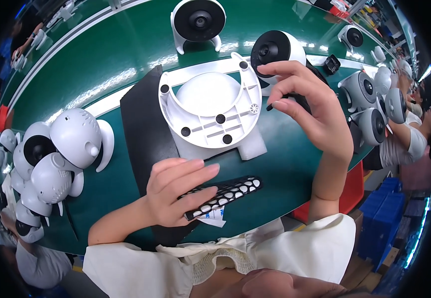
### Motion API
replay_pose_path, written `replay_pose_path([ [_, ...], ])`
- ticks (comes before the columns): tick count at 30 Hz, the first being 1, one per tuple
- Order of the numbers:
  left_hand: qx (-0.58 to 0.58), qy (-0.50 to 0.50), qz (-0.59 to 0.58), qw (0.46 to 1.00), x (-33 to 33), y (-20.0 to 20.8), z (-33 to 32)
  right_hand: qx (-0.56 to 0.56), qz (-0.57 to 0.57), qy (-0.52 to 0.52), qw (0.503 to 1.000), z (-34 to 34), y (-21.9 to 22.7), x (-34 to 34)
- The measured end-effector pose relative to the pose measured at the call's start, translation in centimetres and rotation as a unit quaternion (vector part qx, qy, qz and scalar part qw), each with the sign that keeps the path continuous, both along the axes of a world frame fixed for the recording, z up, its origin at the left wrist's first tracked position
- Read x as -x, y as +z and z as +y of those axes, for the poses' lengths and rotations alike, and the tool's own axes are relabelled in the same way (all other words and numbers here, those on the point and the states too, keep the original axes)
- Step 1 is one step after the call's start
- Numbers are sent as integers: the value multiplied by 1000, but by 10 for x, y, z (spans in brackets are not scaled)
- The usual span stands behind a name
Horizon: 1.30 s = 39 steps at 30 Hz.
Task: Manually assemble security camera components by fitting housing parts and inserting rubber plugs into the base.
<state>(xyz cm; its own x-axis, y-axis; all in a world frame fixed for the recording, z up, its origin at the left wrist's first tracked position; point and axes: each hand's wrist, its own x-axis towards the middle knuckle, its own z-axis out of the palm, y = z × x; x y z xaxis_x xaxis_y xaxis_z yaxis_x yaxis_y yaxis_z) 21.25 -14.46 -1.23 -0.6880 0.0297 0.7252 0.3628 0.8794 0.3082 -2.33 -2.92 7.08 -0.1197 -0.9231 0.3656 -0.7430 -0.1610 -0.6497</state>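
A white crescent-shaped stand (210, 134) lies with its ribbed underside up, fixed to a rounded white camera body (209, 94). Several small black round pads (220, 118) sit on its underside; a round ribbed socket (254, 108) on its right arm shows bare. Just right of that socket, my right hand (307, 102) pinches a small black pad (269, 107) between thumb and fingertip. Nearer to me, my left hand (180, 191) holds a black strip of sheet (233, 193) with rows of white circles, its fingers lying across the sheet's left part.
White foam (253, 146) and a black mat (143, 134) lie under the camera body. Finished-looking cameras (199, 20) stand beyond and at right (285, 47). Several white camera bodies (76, 139) crowd the left. A red stool (350, 191) and blue crates (380, 218) are at lower right; other people sit along both sides.
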Motion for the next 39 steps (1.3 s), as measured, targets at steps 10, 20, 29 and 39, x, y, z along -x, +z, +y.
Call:
replay_pose_path([
  [10, -87, 27, -115, 989, 7, -2, -1, -5, 12, -16, 1000, -3, -9, -10],
  [20, -61, 34, -109, 992, 8, -7, -4, 18, 41, -27, 999, -6, -15, -9],
  [29, -17, 69, -103, 992, 9, -9, -3, 32, 83, -27, 996, -6, -20, -8],
  [39, -13, 128, -112, 985, 12, -2, -8, 53, 135, -36, 989, -3, -19, -7],
])
